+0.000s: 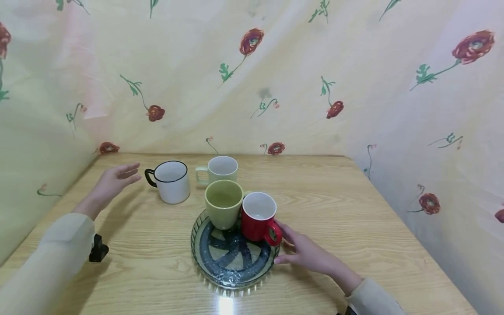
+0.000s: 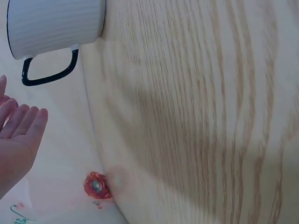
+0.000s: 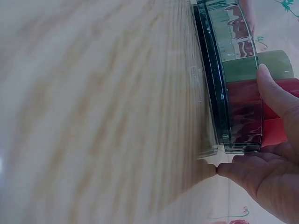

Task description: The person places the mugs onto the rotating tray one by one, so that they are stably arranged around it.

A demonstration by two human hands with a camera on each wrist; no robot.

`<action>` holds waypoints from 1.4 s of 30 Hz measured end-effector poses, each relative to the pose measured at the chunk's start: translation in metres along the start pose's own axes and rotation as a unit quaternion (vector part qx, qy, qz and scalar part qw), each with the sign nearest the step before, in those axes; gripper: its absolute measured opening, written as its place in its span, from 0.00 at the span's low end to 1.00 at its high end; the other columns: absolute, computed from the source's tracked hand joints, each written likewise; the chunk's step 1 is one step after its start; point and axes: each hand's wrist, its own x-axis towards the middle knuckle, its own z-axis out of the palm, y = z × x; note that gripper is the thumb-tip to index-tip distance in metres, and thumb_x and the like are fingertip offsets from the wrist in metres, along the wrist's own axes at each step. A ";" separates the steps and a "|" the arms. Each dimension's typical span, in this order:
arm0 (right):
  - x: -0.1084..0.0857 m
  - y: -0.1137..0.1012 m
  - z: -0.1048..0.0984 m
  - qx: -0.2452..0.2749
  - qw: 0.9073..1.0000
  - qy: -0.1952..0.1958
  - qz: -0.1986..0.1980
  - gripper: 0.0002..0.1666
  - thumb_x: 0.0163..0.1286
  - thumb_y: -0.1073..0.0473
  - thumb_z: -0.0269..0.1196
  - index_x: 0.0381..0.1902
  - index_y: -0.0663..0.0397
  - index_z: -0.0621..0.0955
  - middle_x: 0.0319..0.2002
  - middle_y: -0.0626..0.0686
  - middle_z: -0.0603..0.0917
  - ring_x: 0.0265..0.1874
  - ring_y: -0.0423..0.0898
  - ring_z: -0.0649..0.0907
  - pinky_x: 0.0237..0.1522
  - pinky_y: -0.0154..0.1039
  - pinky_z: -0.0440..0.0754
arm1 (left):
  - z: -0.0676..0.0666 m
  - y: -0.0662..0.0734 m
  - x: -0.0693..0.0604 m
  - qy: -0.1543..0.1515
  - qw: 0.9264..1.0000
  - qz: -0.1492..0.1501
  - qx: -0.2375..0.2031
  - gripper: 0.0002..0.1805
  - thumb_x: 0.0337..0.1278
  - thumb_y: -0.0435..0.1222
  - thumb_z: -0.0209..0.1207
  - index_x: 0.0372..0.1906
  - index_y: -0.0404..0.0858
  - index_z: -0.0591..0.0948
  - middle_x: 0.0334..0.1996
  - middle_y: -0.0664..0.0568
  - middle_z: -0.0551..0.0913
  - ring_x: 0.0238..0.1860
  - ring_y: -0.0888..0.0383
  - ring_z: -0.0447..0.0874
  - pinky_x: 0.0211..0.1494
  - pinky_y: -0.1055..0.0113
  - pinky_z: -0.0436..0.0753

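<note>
- Standing upright in the clear-walled dish (image 1: 236,258), toward its far right edge: red mug (image 1: 252,221), white inside, handle turned toward the right grip (image 1: 305,253).
- Sharing the dish, just left of the red mug: green mug (image 1: 222,209).
- Farther back on the surface (image 1: 334,210): pale mug (image 1: 223,168), and to its left a white mug (image 1: 174,186) with black rim and handle.
- Spread loosely at the right edge of the dish: right grip, thumb near the dish wall, fingers beside the red mug's handle, apparently clamped on nothing.
- Raised to the left of the black handle, clear of it: left grip (image 1: 114,180), relaxed and open-fingered, holding nothing.
- Likely to handle as stiff, smooth, glazed ware: slippery if damp, easily chipped, probably light enough for one hand.
- For the red mug, best taken by its handle or round its body; for the loaded dish, probably heavier, by opposite walls, kept level.
- Hidden: both mug bases in part, most of the green mug's handle, the pale mug's lower body.
- Cut off by the frame in the wrist views: parts of both grips.
- Hard to make out: real contact at the dish rim; glass or plastic in the dish.
</note>
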 end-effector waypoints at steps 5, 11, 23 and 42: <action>0.000 0.000 0.002 0.010 1.000 0.005 0.001 0.54 0.61 0.54 0.69 0.74 0.69 0.52 0.73 0.70 0.57 0.68 0.71 0.64 0.61 0.62 0.71 | 0.001 -0.002 0.003 0.003 1.000 -0.007 -0.012 0.38 0.72 0.48 0.49 0.76 0.34 0.50 0.74 0.32 0.53 0.73 0.32 0.51 0.72 0.35 0.55; 0.000 0.000 0.004 0.026 1.000 0.011 0.008 0.52 0.58 0.53 0.70 0.70 0.70 0.56 0.72 0.70 0.59 0.68 0.71 0.64 0.63 0.63 0.69 | 0.000 0.008 0.003 -0.006 0.998 -0.041 -0.048 0.38 0.73 0.52 0.45 0.77 0.40 0.49 0.76 0.39 0.50 0.75 0.37 0.49 0.75 0.40 0.54; 0.000 0.000 0.004 0.034 0.999 0.009 0.011 0.52 0.58 0.54 0.71 0.69 0.70 0.56 0.73 0.71 0.57 0.69 0.72 0.63 0.64 0.65 0.67 | 0.007 0.011 0.008 -0.009 0.997 -0.042 -0.070 0.36 0.74 0.46 0.46 0.77 0.36 0.49 0.77 0.39 0.48 0.77 0.41 0.46 0.77 0.44 0.52; 0.000 -0.004 0.003 0.039 0.998 0.004 0.043 0.60 0.58 0.54 0.71 0.76 0.65 0.47 0.74 0.69 0.54 0.68 0.71 0.64 0.65 0.64 0.67 | 0.018 -0.009 0.017 -0.023 0.994 -0.057 -0.092 0.35 0.73 0.45 0.48 0.76 0.36 0.51 0.76 0.38 0.51 0.76 0.40 0.50 0.76 0.46 0.57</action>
